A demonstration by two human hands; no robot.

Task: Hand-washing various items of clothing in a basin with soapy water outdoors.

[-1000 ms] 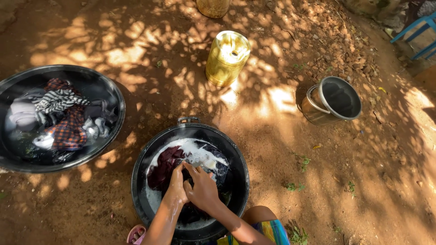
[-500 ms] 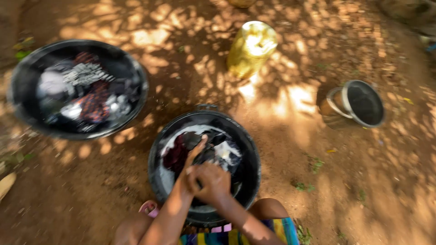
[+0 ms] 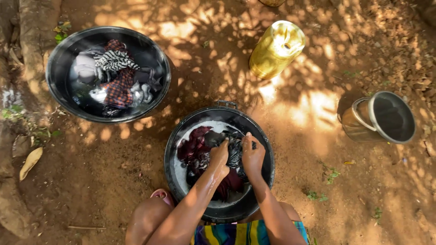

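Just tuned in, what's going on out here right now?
A person is crouched on bare earth over a black basin of soapy water. The left hand and right hand are both closed on a dark wet garment, bunching it between them above the suds, with maroon cloth beside it. A second basin up left holds a pile of wet clothes. A yellow jerrycan and a metal bucket stand nearby.
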